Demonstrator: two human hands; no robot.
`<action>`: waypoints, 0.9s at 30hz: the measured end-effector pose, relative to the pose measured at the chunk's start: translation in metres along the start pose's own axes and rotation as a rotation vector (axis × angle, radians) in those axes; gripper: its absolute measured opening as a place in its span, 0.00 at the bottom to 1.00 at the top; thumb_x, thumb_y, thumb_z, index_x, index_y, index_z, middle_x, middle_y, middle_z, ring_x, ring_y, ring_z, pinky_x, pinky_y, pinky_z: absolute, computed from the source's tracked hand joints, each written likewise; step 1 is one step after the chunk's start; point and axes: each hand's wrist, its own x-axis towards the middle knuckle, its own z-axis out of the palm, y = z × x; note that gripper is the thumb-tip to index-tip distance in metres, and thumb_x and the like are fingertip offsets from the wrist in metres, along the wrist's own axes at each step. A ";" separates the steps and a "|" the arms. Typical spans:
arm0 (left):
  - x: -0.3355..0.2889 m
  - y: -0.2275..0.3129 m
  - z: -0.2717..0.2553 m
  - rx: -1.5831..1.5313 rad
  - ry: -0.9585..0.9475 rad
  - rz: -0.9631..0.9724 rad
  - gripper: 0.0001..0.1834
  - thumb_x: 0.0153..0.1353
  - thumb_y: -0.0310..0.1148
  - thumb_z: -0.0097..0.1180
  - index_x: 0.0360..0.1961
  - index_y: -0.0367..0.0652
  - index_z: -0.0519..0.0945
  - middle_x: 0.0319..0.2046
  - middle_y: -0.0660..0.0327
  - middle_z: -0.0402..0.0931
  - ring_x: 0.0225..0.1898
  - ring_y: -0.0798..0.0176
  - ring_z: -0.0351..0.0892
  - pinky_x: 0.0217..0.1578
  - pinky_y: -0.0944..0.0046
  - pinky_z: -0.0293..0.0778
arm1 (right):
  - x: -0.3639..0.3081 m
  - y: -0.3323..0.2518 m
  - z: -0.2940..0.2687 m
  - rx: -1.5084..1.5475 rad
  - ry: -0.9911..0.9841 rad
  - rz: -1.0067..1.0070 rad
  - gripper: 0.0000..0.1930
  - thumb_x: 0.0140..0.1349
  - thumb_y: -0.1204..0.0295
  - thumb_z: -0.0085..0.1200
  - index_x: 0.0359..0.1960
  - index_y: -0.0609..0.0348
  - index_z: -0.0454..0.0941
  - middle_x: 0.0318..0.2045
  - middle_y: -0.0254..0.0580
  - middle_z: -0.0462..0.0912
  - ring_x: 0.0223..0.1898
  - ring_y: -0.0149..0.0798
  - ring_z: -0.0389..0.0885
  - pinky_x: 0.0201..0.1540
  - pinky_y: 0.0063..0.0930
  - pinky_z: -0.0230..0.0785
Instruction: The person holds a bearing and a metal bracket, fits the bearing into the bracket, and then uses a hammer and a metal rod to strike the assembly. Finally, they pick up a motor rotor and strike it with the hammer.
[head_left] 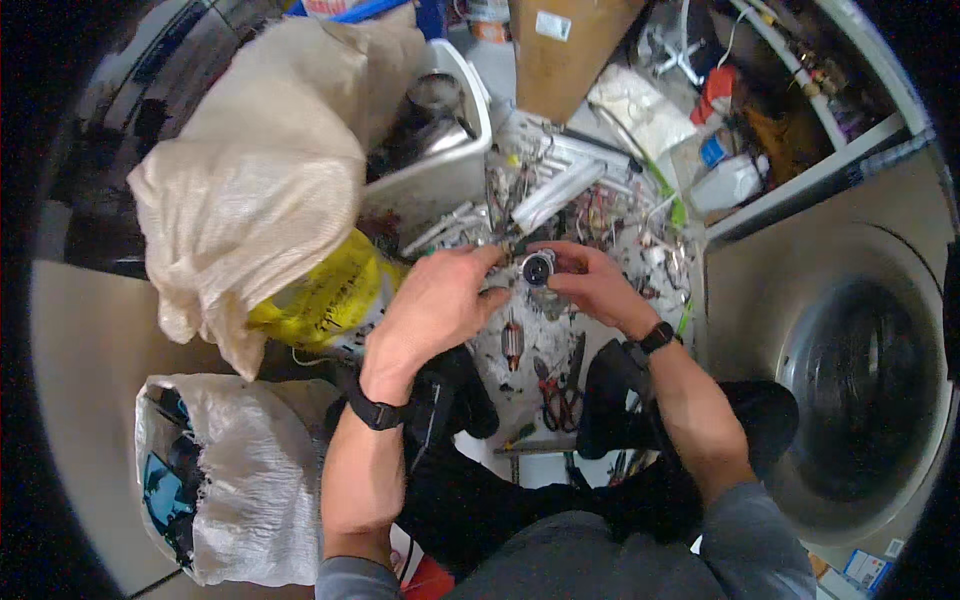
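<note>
My right hand (598, 288) grips a small round metal part (538, 268) with a dark hollow centre, pinched between thumb and fingers. It looks like a motor housing, held above the littered white surface (485, 345). Just left of it is my left hand (445, 298), its thumb and forefinger apart and pointing toward the part. Nothing shows between those fingers. Below the hands lies a motor armature (512, 345) with copper-coloured windings. Nearer my legs are red-handled pliers (558, 400), with a second dark tool close beside them.
A white bin (430, 180) with metal pieces stands far left, beside a large beige sack (265, 150) and a yellow bag (330, 295). An open white sack (260, 480) sits near left. A tall cardboard box (570, 55) is at the back, a front-loading washing machine (760, 300) on the right.
</note>
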 end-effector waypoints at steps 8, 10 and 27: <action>-0.036 0.050 -0.014 -0.604 0.276 0.008 0.16 0.58 0.26 0.66 0.48 0.36 0.81 0.35 0.62 0.85 0.37 0.71 0.81 0.41 0.67 0.76 | -0.072 -0.136 0.032 0.035 -0.113 -0.172 0.31 0.58 0.83 0.58 0.67 0.66 0.67 0.57 0.39 0.78 0.57 0.30 0.77 0.62 0.28 0.68; -0.039 0.060 -0.014 -0.633 0.316 0.011 0.16 0.59 0.25 0.66 0.49 0.36 0.80 0.34 0.63 0.84 0.36 0.73 0.80 0.40 0.69 0.75 | -0.086 -0.149 0.037 0.018 -0.143 -0.195 0.32 0.58 0.85 0.56 0.67 0.66 0.67 0.58 0.39 0.78 0.58 0.30 0.76 0.62 0.27 0.68; -0.052 0.076 -0.018 -1.123 0.338 -0.038 0.17 0.65 0.25 0.61 0.55 0.34 0.78 0.37 0.62 0.82 0.35 0.72 0.81 0.37 0.70 0.78 | -0.108 -0.171 0.064 -0.067 -0.059 -0.305 0.33 0.55 0.83 0.63 0.66 0.64 0.69 0.53 0.39 0.80 0.54 0.30 0.79 0.55 0.27 0.73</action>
